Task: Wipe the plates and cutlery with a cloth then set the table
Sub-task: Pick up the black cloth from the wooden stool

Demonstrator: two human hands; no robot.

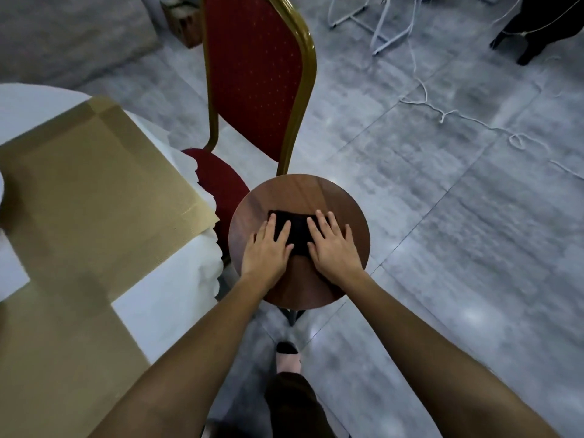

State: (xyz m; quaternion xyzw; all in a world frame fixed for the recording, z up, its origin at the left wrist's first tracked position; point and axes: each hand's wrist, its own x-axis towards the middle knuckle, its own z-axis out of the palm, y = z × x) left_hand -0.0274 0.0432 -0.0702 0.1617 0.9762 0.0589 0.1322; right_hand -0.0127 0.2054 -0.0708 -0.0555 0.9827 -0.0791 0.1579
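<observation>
We press our left hand (268,248) and right hand (333,248) flat on the black cloth (297,230). Our fingers (322,222) are straight and slightly spread. The cloth lies under them on the round desk (249,213), its long axis running nine to three, equally near both hands.

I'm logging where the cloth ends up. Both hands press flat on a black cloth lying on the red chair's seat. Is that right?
Not quite. The head view shows the black cloth lying on the round wooden stool, not on the seat of the red chair, which stands behind the stool. The rest holds: the left hand and right hand both press flat on it.
</observation>
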